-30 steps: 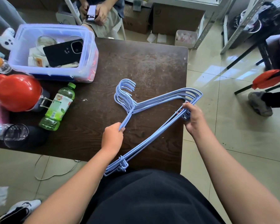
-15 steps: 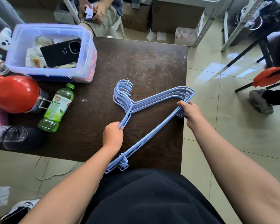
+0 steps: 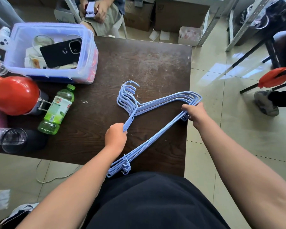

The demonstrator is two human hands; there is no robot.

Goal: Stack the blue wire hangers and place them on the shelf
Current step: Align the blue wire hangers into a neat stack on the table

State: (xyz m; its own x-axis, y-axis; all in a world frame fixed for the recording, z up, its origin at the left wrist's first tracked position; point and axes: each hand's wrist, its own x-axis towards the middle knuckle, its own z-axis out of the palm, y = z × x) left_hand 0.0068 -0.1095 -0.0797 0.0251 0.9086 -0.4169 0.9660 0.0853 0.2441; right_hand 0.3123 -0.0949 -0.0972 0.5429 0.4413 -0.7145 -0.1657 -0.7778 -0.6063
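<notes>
Several blue wire hangers (image 3: pixel 157 103) lie bunched as one stack on the dark wooden table (image 3: pixel 149 63), hooks pointing away from me. My left hand (image 3: pixel 115 137) grips the left arm of the stack just below the necks. My right hand (image 3: pixel 194 113) grips the right corner of the stack at the table's right edge. The stack's near corner sticks out past the front edge by my lap. Metal shelf uprights (image 3: pixel 248 22) stand at the back right.
A clear plastic bin (image 3: pixel 89 52) holding a black phone stands at the back left. A red round object (image 3: pixel 15 95), a green bottle (image 3: pixel 56 109) and a glass (image 3: pixel 13 140) crowd the left side. A seated person is behind the table; another person's foot (image 3: pixel 265 102) is right.
The stack has slid slightly left and toward me between my hands. My right hand has moved inward along the right corner. My left hand keeps its grip.
</notes>
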